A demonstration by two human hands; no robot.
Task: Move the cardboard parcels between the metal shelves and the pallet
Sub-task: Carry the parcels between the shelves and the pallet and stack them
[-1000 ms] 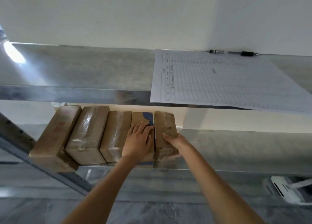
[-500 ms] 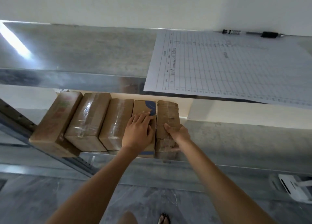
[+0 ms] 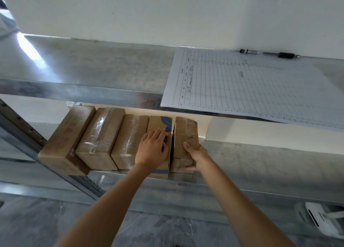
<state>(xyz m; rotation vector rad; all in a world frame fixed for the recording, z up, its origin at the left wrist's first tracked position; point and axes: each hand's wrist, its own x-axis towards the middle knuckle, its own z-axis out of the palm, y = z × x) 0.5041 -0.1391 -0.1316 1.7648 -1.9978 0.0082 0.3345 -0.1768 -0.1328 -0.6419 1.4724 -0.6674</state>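
Observation:
Several cardboard parcels stand side by side on the lower metal shelf (image 3: 260,164), at its left end. My right hand (image 3: 195,154) grips the rightmost taped parcel (image 3: 186,133), thumb on top and fingers around its near right side. A narrow dark gap separates it from the parcel with a blue print (image 3: 160,123). My left hand (image 3: 153,148) lies flat on top of that blue-printed parcel, fingers spread. To the left stand two tape-wrapped parcels (image 3: 130,135) (image 3: 103,135) and a parcel with red and green print (image 3: 68,137).
The upper metal shelf (image 3: 93,69) carries a lined paper form (image 3: 251,86) that overhangs its front edge, with a pen (image 3: 268,54) behind it against the white wall. A slanted shelf upright (image 3: 20,129) runs at the left. A white device (image 3: 320,218) lies low at the right.
The view has shifted slightly. A gap has opened between the rightmost parcel and the blue-printed one. Both hands stay on the same parcels.

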